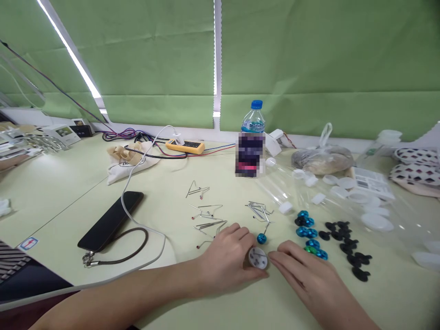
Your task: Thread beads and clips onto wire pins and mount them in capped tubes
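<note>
At the table's front edge the left hand pinches a white disc, the right hand, fingers pressed together, touching it (blue-headed pin just beyond), seemingly mid-fitting and wanting steady alignment.

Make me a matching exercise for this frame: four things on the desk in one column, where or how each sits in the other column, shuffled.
1. phone
2. water bottle
3. small white disc
4. black pieces

A. standing upright, blue-capped
B. at the fingertips of the left hand and right hand
C. lying flat, left of both hands
D. scattered right of the blue beads

Pairs: 1-C, 2-A, 3-B, 4-D
</note>
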Tool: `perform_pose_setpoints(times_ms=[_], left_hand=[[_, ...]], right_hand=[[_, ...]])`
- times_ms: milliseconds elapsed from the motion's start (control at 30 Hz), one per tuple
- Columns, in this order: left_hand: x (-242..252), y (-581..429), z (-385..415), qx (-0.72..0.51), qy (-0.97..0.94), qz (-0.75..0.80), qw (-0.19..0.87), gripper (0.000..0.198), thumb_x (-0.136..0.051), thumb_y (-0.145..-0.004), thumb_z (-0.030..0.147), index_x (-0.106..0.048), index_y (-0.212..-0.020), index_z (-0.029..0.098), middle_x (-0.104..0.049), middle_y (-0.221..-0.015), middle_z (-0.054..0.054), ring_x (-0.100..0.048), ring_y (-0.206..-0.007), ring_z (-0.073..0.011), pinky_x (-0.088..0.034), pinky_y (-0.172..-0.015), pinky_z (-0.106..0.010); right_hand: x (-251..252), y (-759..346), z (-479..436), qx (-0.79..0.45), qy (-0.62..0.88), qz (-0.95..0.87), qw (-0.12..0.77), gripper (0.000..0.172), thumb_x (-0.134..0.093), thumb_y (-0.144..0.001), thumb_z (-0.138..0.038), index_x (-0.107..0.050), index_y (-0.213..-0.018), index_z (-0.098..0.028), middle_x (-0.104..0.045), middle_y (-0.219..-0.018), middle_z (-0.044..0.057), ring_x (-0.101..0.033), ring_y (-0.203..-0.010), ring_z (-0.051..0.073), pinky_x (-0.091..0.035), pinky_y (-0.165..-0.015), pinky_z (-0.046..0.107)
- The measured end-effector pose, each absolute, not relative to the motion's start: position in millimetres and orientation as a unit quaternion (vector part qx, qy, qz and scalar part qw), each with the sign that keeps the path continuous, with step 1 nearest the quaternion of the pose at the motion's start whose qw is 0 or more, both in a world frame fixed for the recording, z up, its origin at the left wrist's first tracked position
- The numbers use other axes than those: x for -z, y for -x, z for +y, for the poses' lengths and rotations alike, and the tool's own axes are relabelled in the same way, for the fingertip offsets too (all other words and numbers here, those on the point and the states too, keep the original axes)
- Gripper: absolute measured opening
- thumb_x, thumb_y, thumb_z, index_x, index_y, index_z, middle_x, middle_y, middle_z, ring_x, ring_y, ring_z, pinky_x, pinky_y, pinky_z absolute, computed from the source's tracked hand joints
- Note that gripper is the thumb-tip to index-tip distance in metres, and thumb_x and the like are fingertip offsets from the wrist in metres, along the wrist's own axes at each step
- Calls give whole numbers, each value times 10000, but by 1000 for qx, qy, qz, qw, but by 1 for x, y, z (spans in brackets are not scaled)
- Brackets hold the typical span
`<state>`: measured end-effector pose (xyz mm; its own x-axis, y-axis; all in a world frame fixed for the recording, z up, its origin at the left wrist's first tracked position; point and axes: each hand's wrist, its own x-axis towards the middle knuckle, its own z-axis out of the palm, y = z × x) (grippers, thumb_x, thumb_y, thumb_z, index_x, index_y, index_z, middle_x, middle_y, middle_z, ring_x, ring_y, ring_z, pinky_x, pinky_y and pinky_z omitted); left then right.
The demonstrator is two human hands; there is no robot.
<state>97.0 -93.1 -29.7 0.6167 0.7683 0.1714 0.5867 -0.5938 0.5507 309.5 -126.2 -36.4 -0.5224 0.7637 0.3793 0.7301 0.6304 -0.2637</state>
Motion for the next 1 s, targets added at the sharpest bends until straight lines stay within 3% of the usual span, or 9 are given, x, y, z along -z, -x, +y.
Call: perform_pose_setpoints(times_ms=[500,700,833,1000], left_hand=[[25,-96,-94,-197,-868,389,235,311,-726,-770,424,-569,-882,180,-632,-867,-24,-540,-808,-193,-434,-730,-310],[24,-95,-96,-197,-876,385,214,319,-736,-771,428,-549,-837,178,-629,-844,-17,-544,-788,-186,-444,-730,-312],[26,-95,-97,-196,-893,370,163,341,-691,-803,484,-552,-834,175,-622,-850,-36,-537,-799,-202,-445,-718,-323],[27,-94,-97,-197,-891,372,169,352,-662,-817,510,-557,-843,175,-626,-855,-42,-534,-800,-207,-439,-705,-325]], right_hand=[[44,-309,-137,-10,434,-885,170,268,-346,-928,-67,-580,-908,-196,-516,-797,37,-544,-624,175,-400,-551,293],[46,-307,-132,-54,437,-871,218,251,-354,-988,-141,-592,-950,-210,-536,-774,17,-559,-595,146,-400,-530,271],[40,-302,-128,-66,449,-850,268,275,-363,-1013,-208,-592,-862,-210,-560,-708,-3,-568,-544,127,-421,-505,250],[31,-295,-128,-96,464,-839,267,281,-394,-998,-211,-598,-804,-200,-587,-687,0,-590,-548,131,-451,-503,241]])
